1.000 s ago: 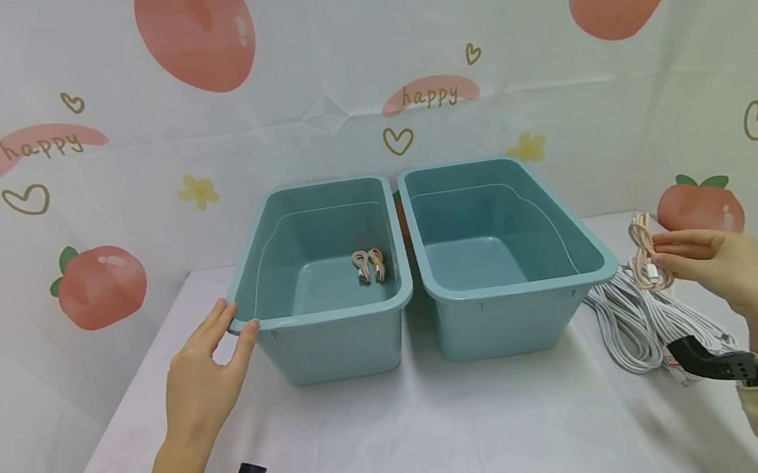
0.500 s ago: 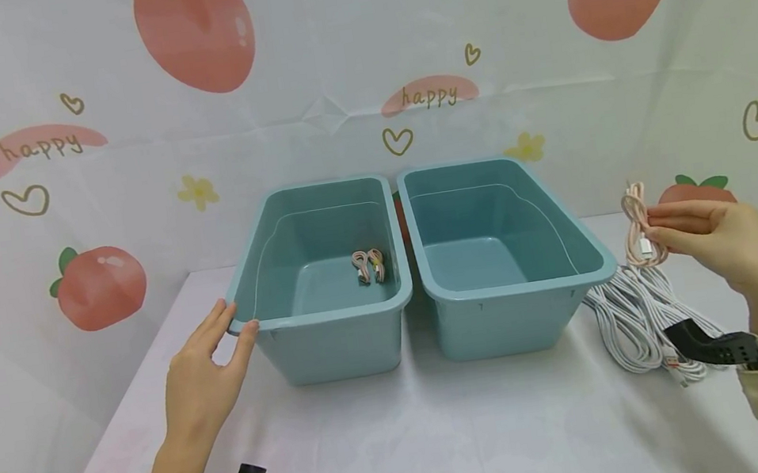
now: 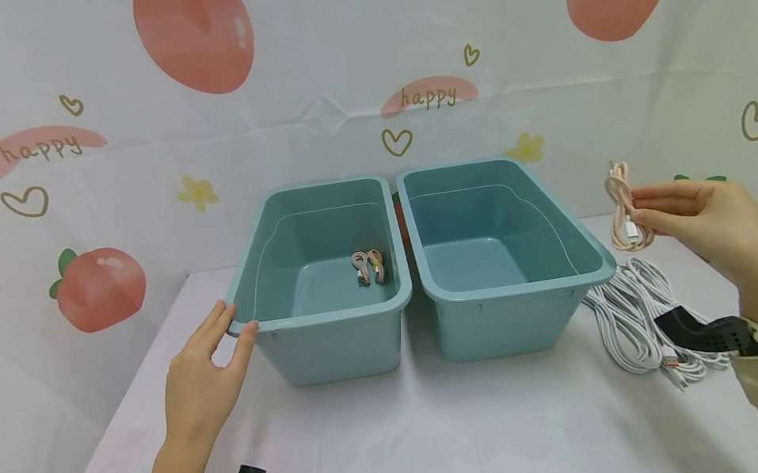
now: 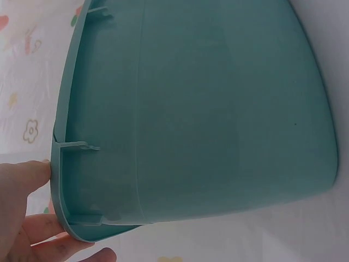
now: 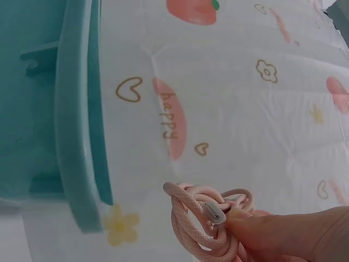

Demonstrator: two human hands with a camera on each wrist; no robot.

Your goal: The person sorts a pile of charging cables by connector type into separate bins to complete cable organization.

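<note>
In the head view my right hand [image 3: 722, 223] pinches a coiled pink charging cable [image 3: 622, 208] between thumb and fingertips, raised beside the right bin. The right wrist view shows the cable's braided loops [image 5: 193, 229] and a metal-tipped plug [image 5: 214, 213] by the thumb. My left hand [image 3: 201, 388] rests at the front left corner of the left blue-green bin [image 3: 336, 346], fingers fairly straight, spread along its rim. From the left wrist, the thumb [image 4: 32, 174] and fingers lie against that rim. Two small bundled cables [image 3: 369, 267] lie inside the left bin.
A second blue-green bin [image 3: 494, 325] stands close beside the first, with nothing seen inside it. Several long white cables [image 3: 638, 322] lie coiled on the table [image 3: 463, 441] right of it. A patterned white backdrop [image 3: 319, 52] hangs behind.
My right hand has lifted the pink cable up and slightly left, away from the white cables on the table. My left hand has stayed at the bin's corner.
</note>
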